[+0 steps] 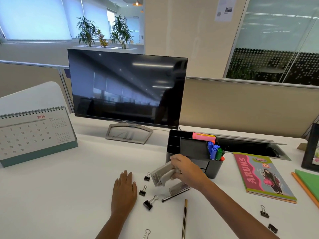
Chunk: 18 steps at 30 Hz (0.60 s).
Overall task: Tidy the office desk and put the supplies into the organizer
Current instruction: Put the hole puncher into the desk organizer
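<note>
On the white desk (pixel 69 195), just in front of the black organizer (pixel 191 149), the right hand (pixel 185 169) grips a grey stapler-like tool (pixel 162 175) — fingers curled over its top, the tool tilted and lifted off the surface, its shadow on the desk beneath. The left hand (pixel 124 190) lies flat, palm down, fingers straight and close together, holding nothing.

Between the two hands lie three black binder clips: one (pixel 147 176) just left of the tool, one (pixel 143 191) beside the left thumb, and a larger one (pixel 149 203) nearer the viewer. A dark pen (pixel 175 195) lies slantwise under the right forearm, and a gold pen (pixel 184 219) runs toward the near edge. A silver clip handle (pixel 146 233) shows at the bottom edge. To the right, well apart from the rest, lie two more clips (pixel 264 212) (pixel 272 228).

The organizer holds blue and green markers (pixel 214 151) upright in its right front compartment and pink sticky notes (pixel 203 136) at the back; the wide middle compartment looks bare. A colourful booklet (pixel 264 176) lies right of it, with green and orange folders (pixel 309 183) at the edge. A dark monitor (pixel 127 88) stands behind — a desk calendar (pixel 34 135) at far left.
</note>
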Available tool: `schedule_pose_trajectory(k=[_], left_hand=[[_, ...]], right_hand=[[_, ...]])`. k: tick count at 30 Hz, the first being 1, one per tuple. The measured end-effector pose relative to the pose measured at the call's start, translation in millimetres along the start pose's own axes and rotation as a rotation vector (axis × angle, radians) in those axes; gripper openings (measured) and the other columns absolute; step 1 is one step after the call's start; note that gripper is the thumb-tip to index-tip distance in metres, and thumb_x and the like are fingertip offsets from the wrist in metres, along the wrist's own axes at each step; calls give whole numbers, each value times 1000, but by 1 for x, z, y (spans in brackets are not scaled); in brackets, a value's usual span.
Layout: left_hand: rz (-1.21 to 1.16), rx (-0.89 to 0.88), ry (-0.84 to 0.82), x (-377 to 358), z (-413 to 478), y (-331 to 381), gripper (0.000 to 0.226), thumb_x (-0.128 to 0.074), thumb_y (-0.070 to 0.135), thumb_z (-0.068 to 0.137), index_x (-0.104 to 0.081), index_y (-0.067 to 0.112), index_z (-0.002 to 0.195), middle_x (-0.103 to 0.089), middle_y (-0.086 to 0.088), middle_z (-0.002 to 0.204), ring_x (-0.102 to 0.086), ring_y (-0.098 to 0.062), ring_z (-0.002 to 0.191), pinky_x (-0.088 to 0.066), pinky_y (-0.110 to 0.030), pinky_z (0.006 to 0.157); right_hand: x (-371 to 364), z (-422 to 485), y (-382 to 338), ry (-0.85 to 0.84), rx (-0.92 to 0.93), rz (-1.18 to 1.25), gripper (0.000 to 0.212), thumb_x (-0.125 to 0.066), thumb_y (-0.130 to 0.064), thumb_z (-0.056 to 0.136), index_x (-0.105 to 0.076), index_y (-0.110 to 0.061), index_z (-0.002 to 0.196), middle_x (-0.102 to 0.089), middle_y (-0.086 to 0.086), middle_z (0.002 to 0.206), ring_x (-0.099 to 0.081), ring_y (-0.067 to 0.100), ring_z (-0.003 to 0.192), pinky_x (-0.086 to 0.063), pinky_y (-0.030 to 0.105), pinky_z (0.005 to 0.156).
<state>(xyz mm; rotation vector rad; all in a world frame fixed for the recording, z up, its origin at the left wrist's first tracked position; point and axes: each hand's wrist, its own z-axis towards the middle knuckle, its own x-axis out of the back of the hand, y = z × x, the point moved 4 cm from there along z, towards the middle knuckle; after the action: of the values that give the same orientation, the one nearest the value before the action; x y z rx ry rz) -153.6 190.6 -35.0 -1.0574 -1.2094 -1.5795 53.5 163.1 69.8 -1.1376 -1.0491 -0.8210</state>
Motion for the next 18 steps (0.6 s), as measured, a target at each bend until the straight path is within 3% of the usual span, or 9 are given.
schedule_pose_trajectory(k=[3, 6, 8, 12, 16, 18], left_hand=[[16, -4, -2, -2, 4, 1, 48, -31, 24, 77, -69, -1, 93, -69, -20, 99, -68, -33, 90, -56, -41, 71], [25, 0, 18, -3, 5, 1, 48, -31, 24, 77, -69, -1, 93, -69, -20, 100, -68, -33, 90, -56, -42, 72], [27, -2, 22, -3, 5, 1, 48, -31, 24, 77, -69, 0, 94, -69, -19, 101, -68, -31, 91, -55, -41, 73], [8, -8, 50, -3, 3, 2, 48, -31, 24, 77, -69, 0, 94, -69, -19, 101, -68, -31, 91, -55, -39, 75], [7, 11, 116, -6, 4, 0, 47, -31, 23, 78, -67, -2, 95, -67, -21, 102, -67, -33, 92, -36, -35, 87], [8, 16, 122, -7, 4, 0, 47, -31, 23, 78, -67, -2, 95, -67, -20, 102, -67, -33, 92, -42, -37, 87]], right_hand=[[30, 1, -3, 92, -50, 219, 14, -65, -19, 81, -53, -21, 87, -46, -3, 116, -47, 13, 104, -38, 15, 83], [63, 4, 0, 222, -107, 378, 30, -68, -16, 79, -44, -33, 73, -44, -4, 105, -46, 12, 95, -39, 12, 70], [84, 10, 6, 319, -146, 439, 26, -70, -15, 76, -48, -29, 74, -42, -1, 103, -45, 15, 93, -38, 13, 67], [111, 33, 29, 443, -171, 322, 20, -74, -10, 72, -60, -14, 86, -38, 4, 99, -41, 22, 99, -43, 30, 83], [111, 61, 53, 398, -174, 48, 24, -71, -3, 73, -64, -2, 96, -43, 13, 111, -36, 27, 109, -32, 23, 81], [108, 72, 60, 386, -153, -38, 22, -67, 1, 74, -65, -2, 96, -44, 16, 116, -36, 29, 110, -37, 28, 83]])
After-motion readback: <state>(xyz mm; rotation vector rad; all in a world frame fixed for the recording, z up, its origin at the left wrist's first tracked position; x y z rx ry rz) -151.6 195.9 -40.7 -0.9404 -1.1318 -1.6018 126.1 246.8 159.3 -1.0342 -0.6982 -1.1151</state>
